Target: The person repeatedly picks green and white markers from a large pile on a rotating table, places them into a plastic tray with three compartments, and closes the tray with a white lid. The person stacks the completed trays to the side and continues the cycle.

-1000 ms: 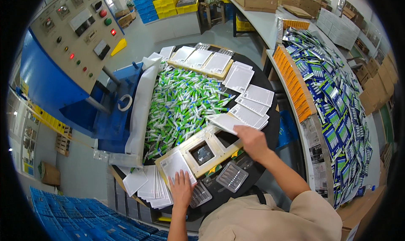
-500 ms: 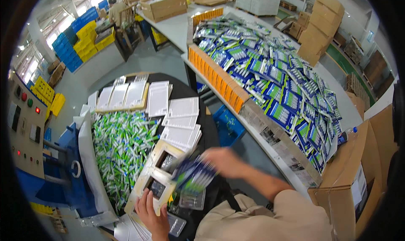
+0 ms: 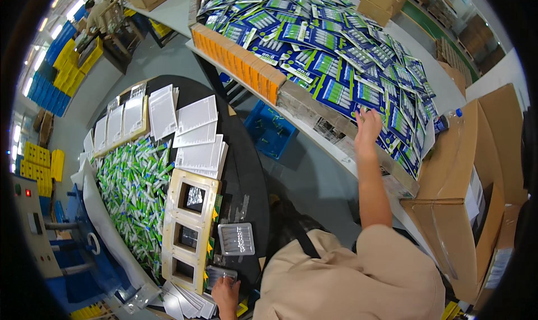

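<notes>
My right hand (image 3: 369, 125) reaches over the near edge of a heap of blue-and-green carded blister packs (image 3: 336, 93). Its fingers are slightly apart, and no pack shows plainly between them. Low at the round black table, my left hand (image 3: 226, 296) has its fingers closed on the near edge of a clear plastic blister shell (image 3: 220, 275). A second clear blister shell (image 3: 236, 239) lies just beyond it. Beside them stands a cream frame (image 3: 194, 192) with three square openings. Left of the frame spreads a pile of small green-and-white tubes (image 3: 131, 199).
White cards (image 3: 197, 117) lie along the black table (image 3: 241, 152). A blue bin (image 3: 270, 129) sits below the long table, whose heap is edged by an orange-and-grey barrier (image 3: 238, 62). Right stands an open carton (image 3: 443, 225); left, a machine with a control panel (image 3: 33, 225). A person works far left.
My right hand has moved from above the frame, where it held a carded pack, out to the heap on the right. The left hand has left the frame for a blister shell. The view has shifted.
</notes>
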The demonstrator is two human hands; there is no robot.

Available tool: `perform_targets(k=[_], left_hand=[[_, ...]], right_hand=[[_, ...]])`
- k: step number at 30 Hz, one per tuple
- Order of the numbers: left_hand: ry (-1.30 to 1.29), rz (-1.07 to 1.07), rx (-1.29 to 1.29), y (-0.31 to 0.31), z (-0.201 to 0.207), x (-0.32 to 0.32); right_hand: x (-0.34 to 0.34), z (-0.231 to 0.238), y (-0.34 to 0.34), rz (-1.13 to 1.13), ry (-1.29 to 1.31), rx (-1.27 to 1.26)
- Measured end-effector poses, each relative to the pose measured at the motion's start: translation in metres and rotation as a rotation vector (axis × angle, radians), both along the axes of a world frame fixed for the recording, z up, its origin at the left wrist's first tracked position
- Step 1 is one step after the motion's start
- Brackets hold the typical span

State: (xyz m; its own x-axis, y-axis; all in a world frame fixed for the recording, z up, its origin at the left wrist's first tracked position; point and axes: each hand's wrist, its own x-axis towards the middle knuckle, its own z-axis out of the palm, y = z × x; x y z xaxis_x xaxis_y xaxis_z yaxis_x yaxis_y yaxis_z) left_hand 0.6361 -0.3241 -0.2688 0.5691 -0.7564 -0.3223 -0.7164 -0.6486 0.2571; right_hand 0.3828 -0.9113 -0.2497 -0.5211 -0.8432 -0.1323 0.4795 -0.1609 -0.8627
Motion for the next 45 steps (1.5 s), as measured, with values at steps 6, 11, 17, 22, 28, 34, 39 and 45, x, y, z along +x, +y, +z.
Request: perform_targets(k=[6,11,17,22,28,34,39,45], left_hand=[[0.14,-0.021,0.423,-0.065,0.068,0.009],[0.804,0.229,-0.173,-0.17,0.065,-0.111],[0.394,-0.108,-0.164,-0.206,-0.18,-0.182],[0.083,0.065,-0.284,-0.159,-0.365,-0.19],[-0.204,-0.037,-0.433,-0.144,-0.47,-0.198],[-0.308,-0.075,-0.52,-0.153,-0.485,-0.203],[-0.118,-0.04,-0.331,-0.172,-0.422,-0.202],[0.033,-0.231,-0.863,-0.224,-0.258,-0.2]], right_hand=[[0.046,-0.056,0.19,0.941,1.26,-0.389],[0.036,-0.247,0.172,1.323,1.461,0.045],[0.063,-0.52,0.141,1.674,1.651,0.448],[0.116,-0.686,0.104,1.663,1.737,0.328],[0.153,-0.819,0.086,1.627,1.984,0.122],[0.098,-0.868,0.09,1.448,2.297,-0.173],[0.049,-0.763,0.077,1.452,1.535,0.124],[-0.005,-0.42,0.088,1.826,0.642,-0.301]])
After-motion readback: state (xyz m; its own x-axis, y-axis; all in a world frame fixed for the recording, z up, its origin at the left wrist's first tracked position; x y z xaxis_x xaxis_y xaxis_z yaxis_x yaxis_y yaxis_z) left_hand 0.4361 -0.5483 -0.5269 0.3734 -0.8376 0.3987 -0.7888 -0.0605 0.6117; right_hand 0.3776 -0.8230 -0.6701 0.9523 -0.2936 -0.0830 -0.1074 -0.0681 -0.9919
